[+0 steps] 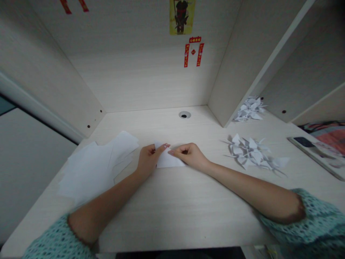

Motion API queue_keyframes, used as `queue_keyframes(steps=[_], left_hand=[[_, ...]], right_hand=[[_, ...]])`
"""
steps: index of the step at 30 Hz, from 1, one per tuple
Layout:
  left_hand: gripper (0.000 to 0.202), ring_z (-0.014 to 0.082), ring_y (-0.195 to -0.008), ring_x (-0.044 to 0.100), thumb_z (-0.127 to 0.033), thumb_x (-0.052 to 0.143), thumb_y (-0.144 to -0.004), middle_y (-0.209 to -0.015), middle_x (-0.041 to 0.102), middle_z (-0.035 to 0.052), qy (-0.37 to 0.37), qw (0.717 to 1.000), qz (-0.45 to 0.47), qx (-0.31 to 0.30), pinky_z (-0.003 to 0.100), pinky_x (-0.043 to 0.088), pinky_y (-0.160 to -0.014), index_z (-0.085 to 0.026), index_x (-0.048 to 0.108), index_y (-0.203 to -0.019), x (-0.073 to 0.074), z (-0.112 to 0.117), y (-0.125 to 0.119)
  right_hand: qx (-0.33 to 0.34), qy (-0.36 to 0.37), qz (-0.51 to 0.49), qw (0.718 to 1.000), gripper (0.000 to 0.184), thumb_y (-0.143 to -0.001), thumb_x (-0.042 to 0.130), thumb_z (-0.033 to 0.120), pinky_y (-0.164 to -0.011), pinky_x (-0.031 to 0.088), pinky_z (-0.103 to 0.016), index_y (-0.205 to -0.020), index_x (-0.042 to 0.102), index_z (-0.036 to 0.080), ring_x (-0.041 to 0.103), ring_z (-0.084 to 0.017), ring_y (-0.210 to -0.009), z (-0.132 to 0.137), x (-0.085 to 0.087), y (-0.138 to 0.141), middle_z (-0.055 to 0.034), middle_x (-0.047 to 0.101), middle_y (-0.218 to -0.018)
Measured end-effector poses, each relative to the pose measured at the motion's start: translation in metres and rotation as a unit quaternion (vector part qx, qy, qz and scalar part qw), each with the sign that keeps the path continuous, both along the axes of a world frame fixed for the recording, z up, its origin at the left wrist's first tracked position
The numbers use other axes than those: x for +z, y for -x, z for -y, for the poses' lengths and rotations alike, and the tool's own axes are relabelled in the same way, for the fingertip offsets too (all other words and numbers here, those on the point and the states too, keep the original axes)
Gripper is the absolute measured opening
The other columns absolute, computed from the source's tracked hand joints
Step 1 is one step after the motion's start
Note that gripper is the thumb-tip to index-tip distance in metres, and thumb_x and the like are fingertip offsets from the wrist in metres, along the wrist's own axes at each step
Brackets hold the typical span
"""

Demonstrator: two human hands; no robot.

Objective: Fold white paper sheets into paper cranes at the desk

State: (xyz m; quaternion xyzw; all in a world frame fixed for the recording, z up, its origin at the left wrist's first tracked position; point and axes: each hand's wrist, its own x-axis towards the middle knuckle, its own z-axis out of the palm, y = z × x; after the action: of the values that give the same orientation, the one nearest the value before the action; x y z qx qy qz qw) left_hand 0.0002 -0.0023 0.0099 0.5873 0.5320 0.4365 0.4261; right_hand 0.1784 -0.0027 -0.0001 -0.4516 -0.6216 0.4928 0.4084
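A small sheet of white paper (170, 161) lies at the middle of the desk, its near edge straight and its far part hidden by fingers. My left hand (151, 156) grips its left side, thumb on top and fingers curled. At its right, my right hand (190, 154) pinches the paper between thumb and forefinger, the tips of both hands close together. To the left spreads a loose pile of white paper sheets (91, 169). On the right sits a heap of folded white paper pieces with pointed ends (249, 153).
Behind the upright divider (250, 68) is a second heap of folded paper (249, 109). A phone (318, 156) lies at the far right beside checkered cloth (330, 138). A round cable hole (184, 114) is set near the back panel, which carries stickers (182, 18).
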Motion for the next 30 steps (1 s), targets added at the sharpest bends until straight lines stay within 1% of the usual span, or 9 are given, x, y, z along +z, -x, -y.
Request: queue_keyframes(steps=[2, 4, 8, 12, 17, 21, 25, 27, 30], left_hand=[[0.031, 0.0227, -0.087, 0.068, -0.045, 0.065, -0.076, -0.091, 0.075, 0.0055, -0.017, 1.0, -0.014, -0.007, 0.028, 0.048, -0.07, -0.018, 0.077, -0.087, 0.004, -0.001, 0.001], [0.03, 0.0226, -0.087, 0.068, -0.044, 0.065, -0.077, -0.091, 0.076, 0.005, -0.027, 0.999, -0.019, -0.008, 0.028, 0.049, -0.071, -0.018, 0.077, -0.087, 0.006, -0.002, 0.002], [0.031, 0.022, -0.083, 0.068, -0.045, 0.066, -0.076, -0.089, 0.076, 0.0049, -0.022, 1.0, -0.014, -0.002, 0.027, 0.048, -0.066, -0.018, 0.077, -0.086, 0.003, -0.006, 0.003], [0.033, 0.0202, -0.078, 0.067, -0.048, 0.066, -0.075, -0.086, 0.076, 0.0046, -0.016, 1.0, 0.001, -0.003, 0.025, 0.046, -0.062, -0.019, 0.077, -0.086, -0.004, -0.01, 0.004], [0.034, 0.0185, -0.073, 0.065, -0.048, 0.067, -0.074, -0.083, 0.075, 0.0056, -0.009, 1.0, 0.02, 0.008, 0.024, 0.043, -0.059, -0.017, 0.077, -0.086, -0.009, -0.013, 0.005], [0.037, 0.018, -0.071, 0.063, -0.05, 0.068, -0.072, -0.081, 0.075, 0.0067, -0.002, 0.999, 0.042, 0.033, 0.024, 0.041, -0.058, -0.016, 0.077, -0.086, -0.01, -0.016, 0.005], [0.04, 0.0153, -0.067, 0.06, -0.052, 0.069, -0.068, -0.079, 0.074, 0.0058, 0.017, 0.996, 0.068, 0.06, 0.023, 0.039, -0.057, -0.016, 0.077, -0.085, -0.009, -0.018, 0.006], [0.042, 0.0133, -0.063, 0.057, -0.053, 0.07, -0.067, -0.076, 0.073, 0.0046, 0.026, 0.993, 0.083, 0.074, 0.022, 0.037, -0.055, -0.016, 0.077, -0.084, -0.008, -0.018, 0.005], [0.042, 0.0106, -0.058, 0.052, -0.053, 0.07, -0.066, -0.068, 0.07, 0.0018, 0.027, 0.991, 0.088, 0.098, 0.021, 0.034, -0.053, -0.015, 0.077, -0.083, -0.007, -0.017, 0.005]], right_hand=[[0.019, -0.005, 0.041, 0.999, 0.049, -0.075, 0.062, 0.056, -0.044, 0.02, -0.024, -0.049, 0.051, 0.016, 0.029, -0.007, -0.046, 0.0, 0.0, 0.0, 0.0045, 0.037, -0.047], [0.02, -0.015, 0.07, 0.997, 0.052, -0.077, 0.059, 0.058, -0.045, 0.019, -0.024, -0.048, 0.045, 0.016, 0.027, -0.006, -0.046, 0.001, 0.001, -0.001, 0.0051, 0.033, -0.046], [0.017, -0.043, 0.102, 0.994, 0.057, -0.079, 0.056, 0.059, -0.045, 0.017, -0.026, -0.045, 0.035, 0.018, 0.023, -0.006, -0.045, 0.001, 0.003, -0.002, 0.0058, 0.025, -0.045], [0.016, -0.055, 0.108, 0.993, 0.058, -0.08, 0.055, 0.059, -0.046, 0.017, -0.026, -0.046, 0.031, 0.019, 0.021, -0.006, -0.045, -0.001, 0.002, -0.002, 0.006, 0.023, -0.046], [0.013, -0.052, 0.079, 0.995, 0.057, -0.078, 0.057, 0.06, -0.047, 0.017, -0.026, -0.048, 0.03, 0.019, 0.022, -0.007, -0.048, -0.004, -0.004, -0.001, 0.0061, 0.024, -0.049], [0.013, -0.037, 0.071, 0.997, 0.056, -0.077, 0.058, 0.061, -0.047, 0.018, -0.025, -0.049, 0.032, 0.019, 0.023, -0.007, -0.049, -0.005, -0.003, -0.002, 0.0061, 0.025, -0.05], [0.025, -0.017, 0.056, 0.998, 0.053, -0.076, 0.059, 0.06, -0.047, 0.019, -0.025, -0.05, 0.039, 0.018, 0.025, -0.007, -0.049, -0.006, -0.002, -0.003, 0.006, 0.029, -0.05], [0.039, -0.006, 0.045, 0.998, 0.049, -0.076, 0.06, 0.059, -0.047, 0.021, -0.024, -0.052, 0.047, 0.017, 0.028, -0.007, -0.049, -0.008, -0.003, -0.005, 0.0054, 0.035, -0.051], [0.05, -0.006, 0.038, 0.998, 0.041, -0.076, 0.061, 0.054, -0.05, 0.028, -0.024, -0.064, 0.062, 0.015, 0.037, -0.009, -0.052, -0.011, -0.007, -0.008, 0.0023, 0.05, -0.056]])
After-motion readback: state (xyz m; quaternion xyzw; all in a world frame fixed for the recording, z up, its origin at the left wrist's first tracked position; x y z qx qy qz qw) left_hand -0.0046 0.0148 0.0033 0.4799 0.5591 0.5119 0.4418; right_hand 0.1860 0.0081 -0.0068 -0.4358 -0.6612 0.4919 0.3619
